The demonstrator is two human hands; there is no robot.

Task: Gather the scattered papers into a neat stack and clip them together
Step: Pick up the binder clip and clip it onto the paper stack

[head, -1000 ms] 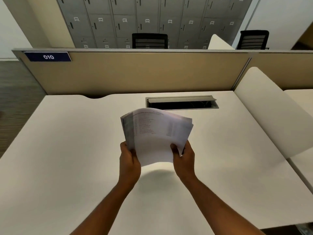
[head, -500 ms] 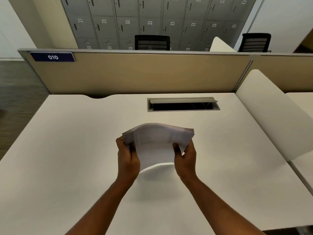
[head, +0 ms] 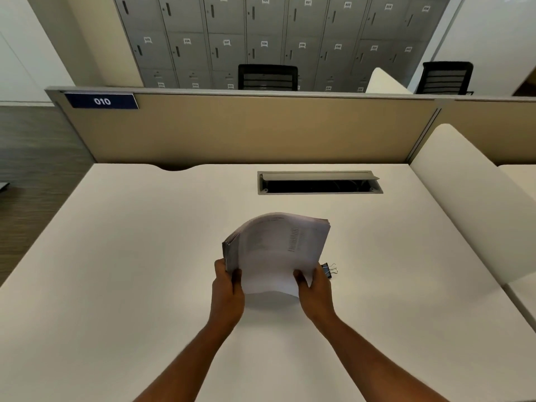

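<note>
A thick stack of printed papers (head: 275, 250) stands tilted above the white desk (head: 121, 256), its top bending away from me. My left hand (head: 227, 294) grips the stack's lower left edge, thumb on the front sheet. My right hand (head: 314, 294) grips the lower right corner the same way. A black binder clip (head: 329, 269) with wire handles lies on the desk just behind my right hand, partly hidden by it.
An open cable hatch (head: 319, 184) is set into the desk beyond the papers. A tan partition (head: 246, 132) closes the far edge, and a white rounded divider (head: 470, 204) runs along the right side. Lockers and two black chairs stand behind.
The stack went down from chest height toward the desk and came slightly back up, staying in both hands. The binder clip now shows beside my right hand.
</note>
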